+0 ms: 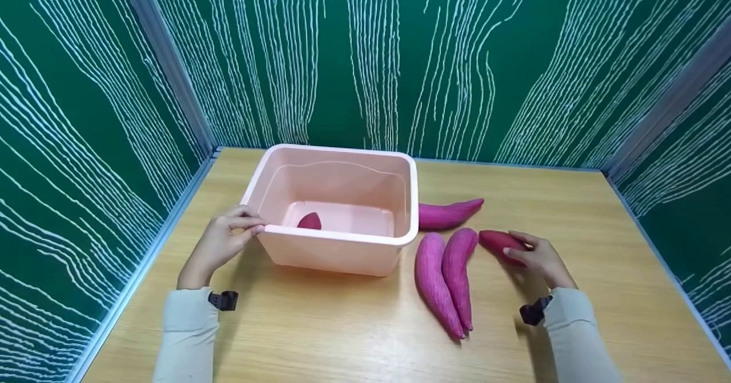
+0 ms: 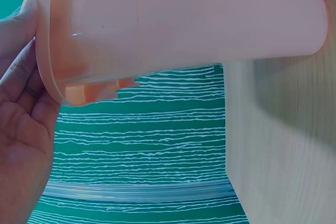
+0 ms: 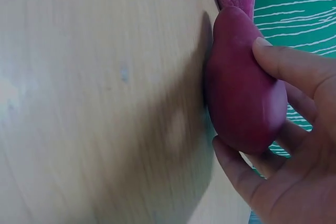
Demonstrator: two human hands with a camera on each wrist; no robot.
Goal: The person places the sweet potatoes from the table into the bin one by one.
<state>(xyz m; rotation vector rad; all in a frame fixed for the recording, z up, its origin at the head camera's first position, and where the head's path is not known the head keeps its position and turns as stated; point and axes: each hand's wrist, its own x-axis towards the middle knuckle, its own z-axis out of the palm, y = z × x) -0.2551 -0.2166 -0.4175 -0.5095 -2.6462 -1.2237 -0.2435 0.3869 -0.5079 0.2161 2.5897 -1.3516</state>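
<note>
My left hand pinches the front left corner of the rim of a pale pink plastic bin. In the left wrist view, fingers and thumb meet at that rim. A red piece lies on the bin's floor, partly hidden by the front wall. On the right, my right hand holds a smooth dark-red sweet potato, its thumb and fingers round the thick end. The narrow end points toward two long magenta sweet potatoes lying side by side on the table.
Another magenta sweet potato lies against the bin's right side, its left end hidden behind it. The wooden table is bounded by green walls with white wavy lines, at the back and both sides.
</note>
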